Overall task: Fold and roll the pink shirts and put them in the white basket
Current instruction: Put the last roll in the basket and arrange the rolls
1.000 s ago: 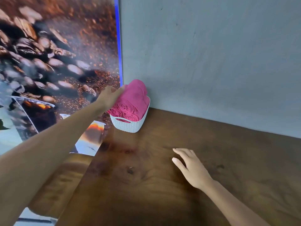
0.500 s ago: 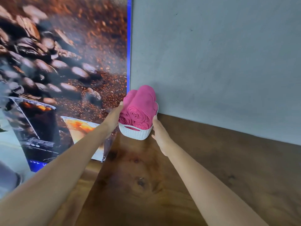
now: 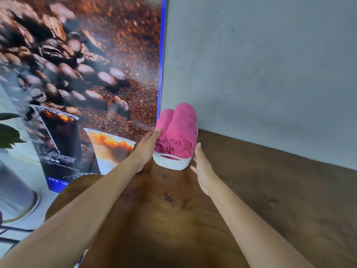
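Head view, final stage of the task. The white basket (image 3: 172,163) stands on the brown table (image 3: 270,190) in the far corner, close to the grey wall (image 3: 260,74) and beside a coffee poster (image 3: 81,74). Four pink shirts (image 3: 178,130) appear to lie in it as rolls, their spiral ends facing the viewer: the rolls are stacked, and the uppermost rises well above the rim.

The left hand (image 3: 147,147) is at the basket's left side, with its fingertips touching the left-hand roll; the fingers look nearly straight, a steadying contact and not a closed grip. The right hand (image 3: 201,163) stands just beside the basket's right side, fingers extended and relaxed, holding nothing; whether it touches the wall of the basket cannot be told.

No loose shirt shows on the table, so folding and rolling appear complete, and the step in hand is judged to be settling the load or squaring the basket between the two palms. The next move calls for light, even pressure from both sides, or a downward pat on the top roll, since the high stack could slide off or uncoil if pushed from one side only.
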Motion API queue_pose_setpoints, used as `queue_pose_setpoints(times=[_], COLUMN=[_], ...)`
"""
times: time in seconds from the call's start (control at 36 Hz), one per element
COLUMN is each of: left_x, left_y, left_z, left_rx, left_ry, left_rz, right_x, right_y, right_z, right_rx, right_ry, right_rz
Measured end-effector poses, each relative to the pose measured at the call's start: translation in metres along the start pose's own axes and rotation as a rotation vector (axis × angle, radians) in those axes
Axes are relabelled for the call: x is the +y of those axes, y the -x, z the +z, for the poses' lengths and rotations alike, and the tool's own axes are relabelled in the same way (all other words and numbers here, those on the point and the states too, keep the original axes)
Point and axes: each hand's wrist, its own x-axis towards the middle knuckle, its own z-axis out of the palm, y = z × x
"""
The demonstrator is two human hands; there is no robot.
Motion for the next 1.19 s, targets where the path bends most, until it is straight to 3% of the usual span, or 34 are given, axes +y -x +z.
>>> queue_pose_setpoints(times=[0.67,0.97,1.19], left_x=[-0.035,-0.044,-0.038], left_y=[0.25,0.3,0.3], left_z=[0.079,0.086,0.067], left_rx=[0.032,0.009,-0.045], left_ry=[0.012,0.007,-0.104], left_rz=[0.043,0.036,0.106], right_x=[0.09,0.114,0.079], right_y=[0.234,0.289,0.305], right_z=[-0.028,-0.023,-0.035], right_rx=[0.102,0.176,0.239], right_ry=[-0.083,-0.054,0.028], right_rz=[-0.031,-0.103,-0.14])
